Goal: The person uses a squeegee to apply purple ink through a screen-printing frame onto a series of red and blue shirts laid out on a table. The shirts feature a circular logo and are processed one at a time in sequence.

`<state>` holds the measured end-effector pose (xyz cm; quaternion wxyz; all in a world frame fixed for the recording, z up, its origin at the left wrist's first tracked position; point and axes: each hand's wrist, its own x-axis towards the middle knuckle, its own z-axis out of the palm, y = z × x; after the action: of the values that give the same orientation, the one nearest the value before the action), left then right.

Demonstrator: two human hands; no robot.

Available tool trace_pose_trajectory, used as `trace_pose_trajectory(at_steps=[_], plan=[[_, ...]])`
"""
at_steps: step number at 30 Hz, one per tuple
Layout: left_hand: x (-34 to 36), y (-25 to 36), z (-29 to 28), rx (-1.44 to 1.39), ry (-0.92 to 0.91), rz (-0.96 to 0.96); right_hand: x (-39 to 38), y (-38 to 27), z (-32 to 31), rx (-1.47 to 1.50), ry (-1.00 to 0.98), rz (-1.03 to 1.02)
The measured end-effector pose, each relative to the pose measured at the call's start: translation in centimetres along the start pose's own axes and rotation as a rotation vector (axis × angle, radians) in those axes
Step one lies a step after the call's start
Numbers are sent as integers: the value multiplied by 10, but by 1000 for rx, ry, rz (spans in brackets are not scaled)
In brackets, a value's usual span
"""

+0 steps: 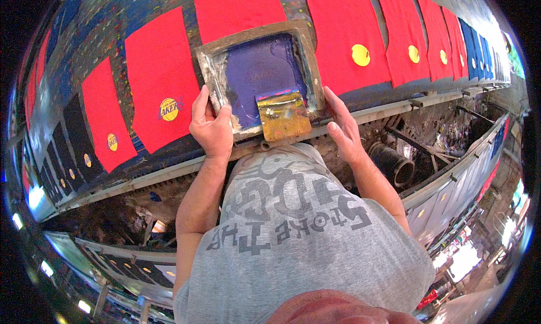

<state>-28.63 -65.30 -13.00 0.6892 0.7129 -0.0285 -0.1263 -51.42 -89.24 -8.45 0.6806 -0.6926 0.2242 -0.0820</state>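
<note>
A screen printing frame point(313, 59) with a worn wooden border lies in front of me on the long table, its mesh point(253, 70) covered in dark purple ink. A squeegee point(284, 116) smeared with yellow rests inside it, leaning on the near edge. My left hand point(213, 126) grips the frame's near left side, the thumb on top of the border. By the near right corner is my right hand point(345, 128), its fingers stretched along the outer side and its thumb apart from the wood. Whether those fingertips touch the frame is hard to see.
Red cloth pieces point(160, 70) line the table to both sides, several bearing yellow round prints point(360, 55). Black pieces point(79, 129) lie far left, blue ones point(470, 47) far right. A metal rail point(434, 98) edges the table. Behind me stands another table point(451, 194) with grey pieces.
</note>
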Motion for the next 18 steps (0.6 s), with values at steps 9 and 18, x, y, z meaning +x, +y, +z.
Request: trace_pose_trajectory(at_steps=[9,18], plan=[[1,2,0,54,-9,0,3,-17,7,-600,78,-328],[6,-4,-1,31,-22,23,27,-50,38,-956,-221,-641]])
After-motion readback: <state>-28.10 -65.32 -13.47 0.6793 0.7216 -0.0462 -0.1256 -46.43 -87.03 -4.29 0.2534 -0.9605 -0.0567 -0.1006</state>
